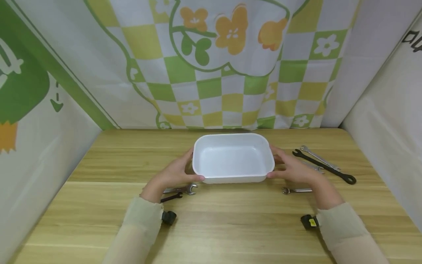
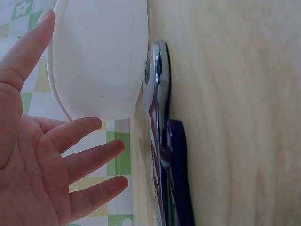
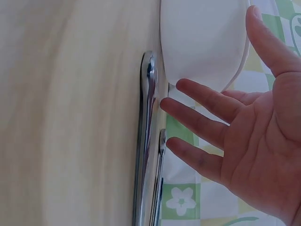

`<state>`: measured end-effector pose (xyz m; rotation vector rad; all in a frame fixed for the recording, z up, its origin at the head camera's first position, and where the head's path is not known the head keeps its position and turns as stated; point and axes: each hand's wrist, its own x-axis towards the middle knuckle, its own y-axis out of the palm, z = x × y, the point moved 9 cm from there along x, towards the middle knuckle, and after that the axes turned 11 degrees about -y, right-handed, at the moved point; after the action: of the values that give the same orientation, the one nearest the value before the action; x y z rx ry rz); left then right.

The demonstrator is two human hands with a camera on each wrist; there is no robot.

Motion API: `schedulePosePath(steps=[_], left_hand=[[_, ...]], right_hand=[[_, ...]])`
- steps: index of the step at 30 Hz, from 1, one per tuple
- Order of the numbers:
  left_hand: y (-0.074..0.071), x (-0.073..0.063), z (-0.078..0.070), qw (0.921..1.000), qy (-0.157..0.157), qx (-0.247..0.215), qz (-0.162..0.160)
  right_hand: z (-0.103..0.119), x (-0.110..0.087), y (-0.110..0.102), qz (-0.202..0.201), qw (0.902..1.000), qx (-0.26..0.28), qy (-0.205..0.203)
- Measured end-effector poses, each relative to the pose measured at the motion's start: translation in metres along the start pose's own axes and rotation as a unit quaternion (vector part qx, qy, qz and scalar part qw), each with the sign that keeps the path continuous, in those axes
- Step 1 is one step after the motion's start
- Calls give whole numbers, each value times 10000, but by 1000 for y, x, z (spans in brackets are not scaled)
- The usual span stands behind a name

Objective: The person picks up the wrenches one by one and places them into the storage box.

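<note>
A white rectangular dish [image 1: 233, 161] with rounded corners is at the middle of the far part of the table, its inside bare. At its left end is my left hand [image 1: 176, 170], thumb by the near corner of the rim. My right hand [image 1: 290, 168] mirrors this at the right end. Both wrist views show the fingers spread and fairly straight, with the thumbs along the rim of the dish [image 2: 99, 52]. Several lower fingers stand apart from the wall. Beneath the left hand lie a silver wrench [image 1: 190, 189] and a dark wrench [image 1: 173, 197].
On the right, a long black wrench [image 1: 324, 167] lies beside a silver wrench [image 1: 318, 157], with another silver wrench [image 1: 314, 167] partly behind the right hand. A further silver wrench [image 1: 296, 190] lies nearer, partly under the right forearm. A patterned cloth [image 1: 214, 91] hangs behind the wooden table [image 1: 240, 227].
</note>
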<state>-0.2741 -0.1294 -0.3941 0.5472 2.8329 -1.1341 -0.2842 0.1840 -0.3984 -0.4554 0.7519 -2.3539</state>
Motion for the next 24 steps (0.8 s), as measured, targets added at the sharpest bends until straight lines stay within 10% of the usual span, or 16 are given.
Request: schedulePosePath(steps=[24], left_hand=[[13, -19, -5, 9991, -292, 229, 196]], right_hand=[[13, -24, 3, 189, 9987, -464, 88]])
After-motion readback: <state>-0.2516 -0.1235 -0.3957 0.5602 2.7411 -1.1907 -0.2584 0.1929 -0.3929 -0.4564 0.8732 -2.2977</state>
